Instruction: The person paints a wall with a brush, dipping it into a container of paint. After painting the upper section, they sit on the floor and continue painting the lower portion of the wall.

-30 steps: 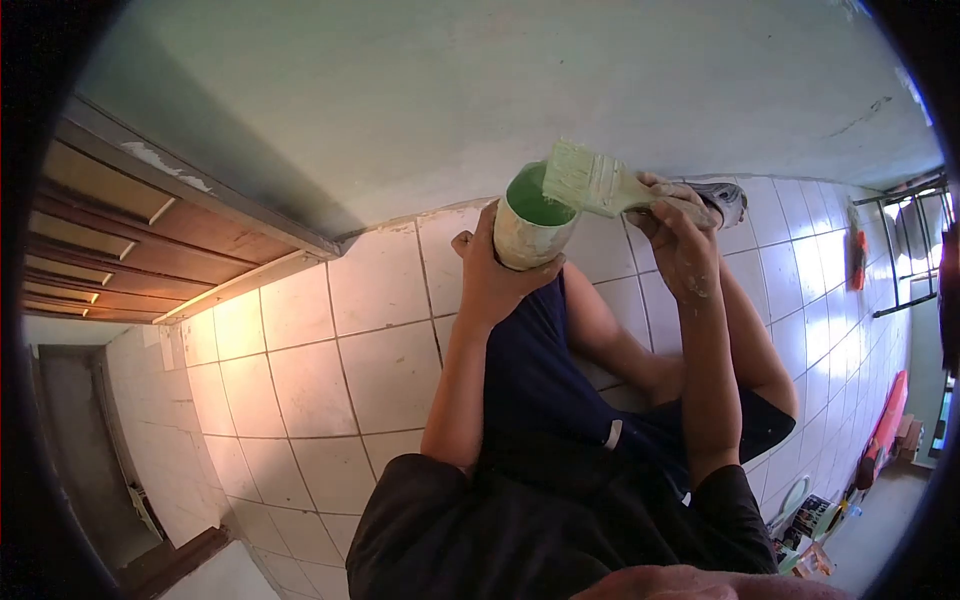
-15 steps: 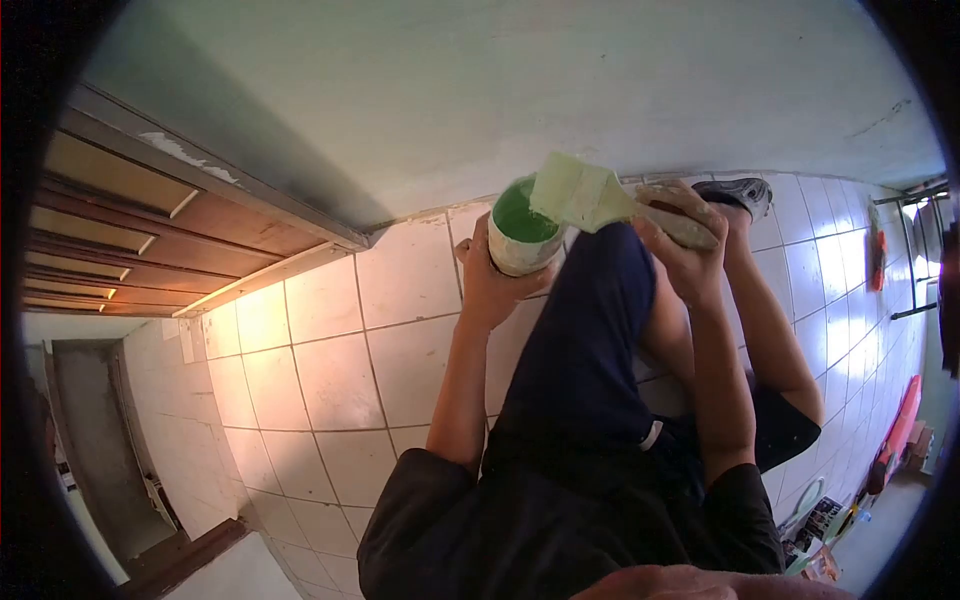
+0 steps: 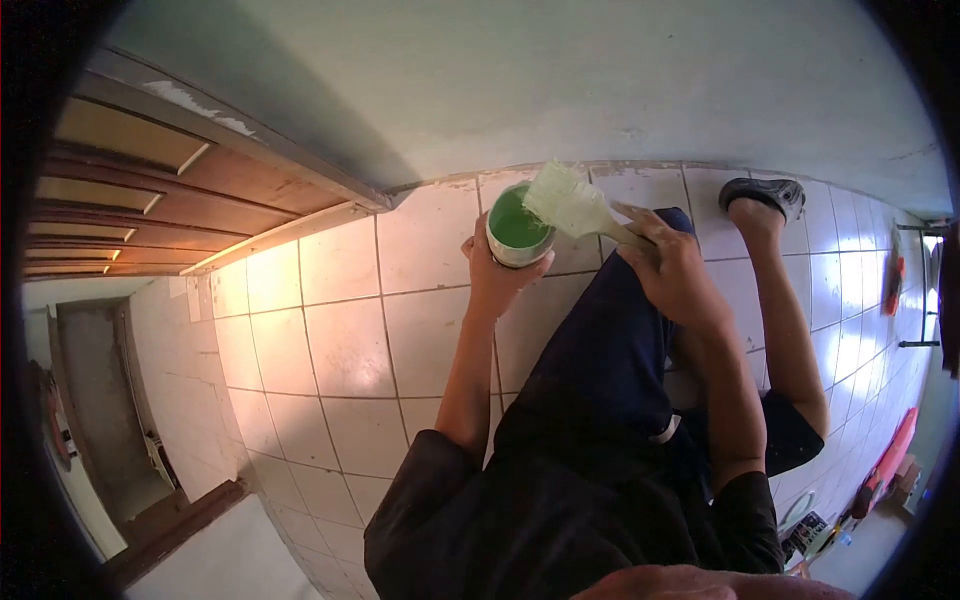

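Observation:
My left hand (image 3: 497, 280) is wrapped round a small round container (image 3: 520, 252) with green paint (image 3: 515, 222) inside. In my right hand (image 3: 665, 255) is the handle of a wide paintbrush (image 3: 570, 202), its bristles coated in pale green. The bristles lie over the right side of the container's rim, tilted toward the opening. Whether they touch the rim cannot be made out.
A pale green wall (image 3: 600, 80) rises ahead, above white floor tiles (image 3: 345, 350). A brown panelled door (image 3: 180, 190) stands at the left. My shod foot (image 3: 765, 197) is near the wall; a red object (image 3: 890, 455) lies at the far right.
The brush has tipped and shifted slightly at the rim, and my right hand has moved lower with its grip changed. My bent knee has risen, and the view has shifted.

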Motion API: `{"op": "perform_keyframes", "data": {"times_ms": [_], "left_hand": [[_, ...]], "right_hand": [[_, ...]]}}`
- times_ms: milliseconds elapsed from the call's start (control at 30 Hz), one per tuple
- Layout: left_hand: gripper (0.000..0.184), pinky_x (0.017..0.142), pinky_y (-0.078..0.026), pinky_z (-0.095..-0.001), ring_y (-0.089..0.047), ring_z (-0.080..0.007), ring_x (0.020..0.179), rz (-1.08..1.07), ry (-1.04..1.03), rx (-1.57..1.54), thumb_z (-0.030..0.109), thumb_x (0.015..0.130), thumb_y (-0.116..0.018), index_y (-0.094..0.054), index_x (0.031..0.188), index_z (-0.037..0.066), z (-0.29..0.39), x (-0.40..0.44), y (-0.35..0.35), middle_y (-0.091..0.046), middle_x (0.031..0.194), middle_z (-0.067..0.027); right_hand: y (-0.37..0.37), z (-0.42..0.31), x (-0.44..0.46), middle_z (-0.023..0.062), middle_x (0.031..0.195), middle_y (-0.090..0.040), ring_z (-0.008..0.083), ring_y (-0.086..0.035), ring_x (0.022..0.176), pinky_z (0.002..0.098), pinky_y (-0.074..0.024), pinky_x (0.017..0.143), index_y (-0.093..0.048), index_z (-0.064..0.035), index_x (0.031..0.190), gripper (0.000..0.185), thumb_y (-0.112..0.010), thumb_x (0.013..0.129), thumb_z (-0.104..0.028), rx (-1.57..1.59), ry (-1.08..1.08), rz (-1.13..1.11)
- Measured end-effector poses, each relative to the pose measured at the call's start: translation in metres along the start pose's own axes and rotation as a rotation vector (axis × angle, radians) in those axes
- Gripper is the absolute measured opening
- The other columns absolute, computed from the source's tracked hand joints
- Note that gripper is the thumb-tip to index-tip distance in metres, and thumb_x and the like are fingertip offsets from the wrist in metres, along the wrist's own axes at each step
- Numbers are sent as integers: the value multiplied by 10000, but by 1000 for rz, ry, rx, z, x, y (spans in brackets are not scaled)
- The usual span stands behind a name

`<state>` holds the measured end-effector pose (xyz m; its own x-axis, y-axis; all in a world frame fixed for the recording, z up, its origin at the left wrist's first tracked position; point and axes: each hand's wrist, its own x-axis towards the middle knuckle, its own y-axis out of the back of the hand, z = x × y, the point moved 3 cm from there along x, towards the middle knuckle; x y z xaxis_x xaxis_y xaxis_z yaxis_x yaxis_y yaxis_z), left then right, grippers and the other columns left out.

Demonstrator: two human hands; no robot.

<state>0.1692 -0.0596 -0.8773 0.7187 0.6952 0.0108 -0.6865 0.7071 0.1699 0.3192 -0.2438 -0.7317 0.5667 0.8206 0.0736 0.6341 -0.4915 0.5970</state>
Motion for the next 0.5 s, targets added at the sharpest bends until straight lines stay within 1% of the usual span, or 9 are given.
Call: {"op": "perform_keyframes", "data": {"times_ms": [67,100,167,200,233,267,300,367,500], "left_hand": [[813,1071,-294,-427,-486,-250,1205,35,29,-57,268,652,-934,-538,1351,148,-10,-1,8,-646,1198,-44],[814,1072,-294,-428,-478,-255,1210,49,39,-75,265,653,-935,-536,1353,146,-14,-2,12,-645,1196,-52],[814,1044,-396,-431,-546,-244,1168,141,-6,36,214,658,-942,-520,1343,95,-18,-6,26,-654,1188,-91],[814,1044,-396,-431,-546,-244,1168,145,-7,41,214,658,-942,-520,1343,95,-23,-9,32,-654,1188,-91],[803,1004,-451,-411,-587,-235,1129,158,1,-50,182,665,-940,-511,1333,63,-30,-14,39,-659,1180,-103],[793,964,-505,-391,-628,-226,1091,168,10,-140,150,672,-938,-501,1322,30,-36,-20,46,-664,1172,-114],[793,964,-505,-391,-628,-226,1091,166,12,-135,150,672,-938,-501,1322,30,-41,-27,52,-664,1172,-114],[752,887,-558,-344,-675,-212,1026,315,-55,-59,103,690,-927,-493,1293,-13,-46,-40,68,-671,1153,-123],[761,923,-544,-364,-659,-220,1066,351,20,-94,105,696,-924,-483,1306,-9,-46,-53,90,-656,1176,-129]], "right_hand": [[-14,-6,8,182,975,-736,173,-678,825,311,-540,756,-635,49,1307,363,-667,974,-91,-35,181,68],[-22,-3,12,166,910,-716,168,-624,760,317,-519,713,-603,36,1352,387,-638,996,-111,54,88,-31],[-40,4,24,151,844,-696,163,-570,696,323,-499,671,-572,24,1397,411,-609,1018,-131,148,-2,-132],[-53,13,32,84,830,-634,124,-492,716,290,-448,663,-593,12,1389,392,-604,1030,-144,204,-94,-155],[-67,22,41,17,816,-572,85,-415,737,257,-396,655,-614,0,1382,374,-600,1043,-157,260,-188,-178],[-83,28,51,62,747,-585,116,-461,673,303,-433,632,-632,-30,1366,362,-597,1037,-179,242,-184,-167],[-100,31,62,108,677,-598,147,-507,608,348,-469,610,-650,-59,1350,352,-595,1032,-201,225,-182,-154],[-133,24,83,148,714,-634,193,-579,625,376,-491,633,-680,-98,1320,328,-608,1022,-214,284,-218,-151],[-197,36,112,190,754,-662,264,-634,656,411,-506,656,-670,-88,1328,343,-615,1014,-214,345,-212,-78]]}}
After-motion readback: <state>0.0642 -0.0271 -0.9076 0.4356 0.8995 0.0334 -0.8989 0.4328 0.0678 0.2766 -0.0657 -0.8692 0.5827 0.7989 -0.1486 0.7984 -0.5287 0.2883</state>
